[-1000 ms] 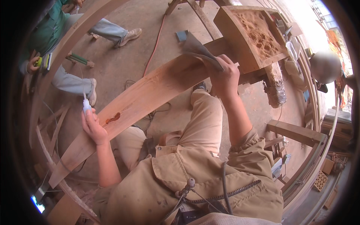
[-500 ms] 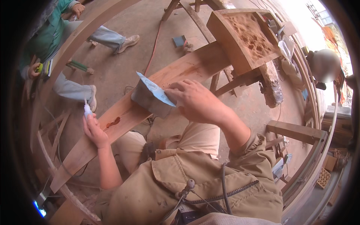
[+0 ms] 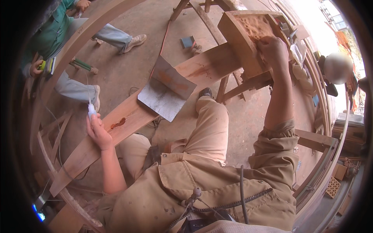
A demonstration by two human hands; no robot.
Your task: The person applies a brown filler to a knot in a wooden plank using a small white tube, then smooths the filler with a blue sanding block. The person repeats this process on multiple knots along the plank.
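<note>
My left hand (image 3: 100,134) is closed around a small white bottle (image 3: 91,110) with a thin nozzle pointing up, beside the curved wooden board (image 3: 134,112). Near it, a dark reddish-brown wet-looking patch (image 3: 118,123) marks the board. A creased sheet of sandpaper (image 3: 163,99) lies across the middle of the board, one half raised, reddish dust on it. At the board's far end, my right hand (image 3: 274,49) reaches into a wooden box (image 3: 243,48) of reddish sawdust (image 3: 252,27). Its fingers are curled together at the sawdust, their tips partly hidden.
A co-worker in a green top (image 3: 46,35) stands at the far left, holding a yellow-green tool (image 3: 47,66). Wooden trestle legs (image 3: 204,21) support the work. A long curved timber (image 3: 62,62) arches at left. A red cord (image 3: 165,39) and a blue sheet (image 3: 187,42) lie on the floor.
My right hand has let go of the sandpaper and moved right and away into the sawdust box. The sandpaper has opened out on the board. The left hand stays with the bottle.
</note>
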